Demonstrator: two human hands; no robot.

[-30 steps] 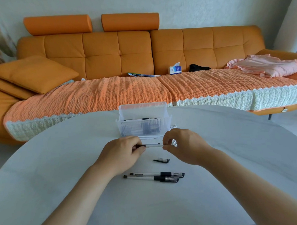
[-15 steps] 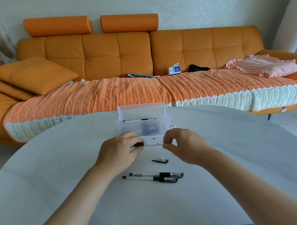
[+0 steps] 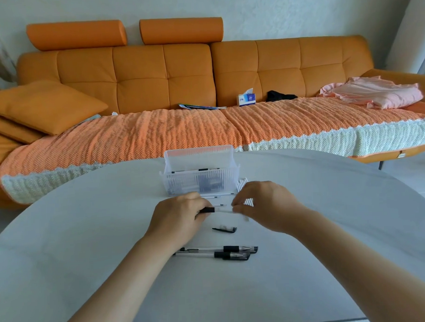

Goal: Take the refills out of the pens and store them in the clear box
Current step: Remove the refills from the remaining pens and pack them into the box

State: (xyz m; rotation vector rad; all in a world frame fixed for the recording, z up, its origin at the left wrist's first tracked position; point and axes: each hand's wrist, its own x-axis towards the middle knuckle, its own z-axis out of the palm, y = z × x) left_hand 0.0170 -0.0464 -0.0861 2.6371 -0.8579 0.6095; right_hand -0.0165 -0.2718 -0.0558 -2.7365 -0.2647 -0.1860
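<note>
Now the left hand [image 3: 182, 217] pinches the black grip of a slim clear plastic pen [image 3: 221, 210], the right hand [image 3: 264, 203] its barrel; best to twist gently, then pull straight.

Clear ribbed box [image 3: 200, 183] stands open, pens inside. Before it a clear pen [image 3: 221, 210] is held level; nearer, two capped pens [image 3: 231, 249] lie parallel.

Pens [image 3: 220, 255] before clear box [image 3: 200, 183], refills [image 3: 195, 171] perhaps inside.

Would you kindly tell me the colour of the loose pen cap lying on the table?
The pen cap is black, seen best in the head view.
</note>
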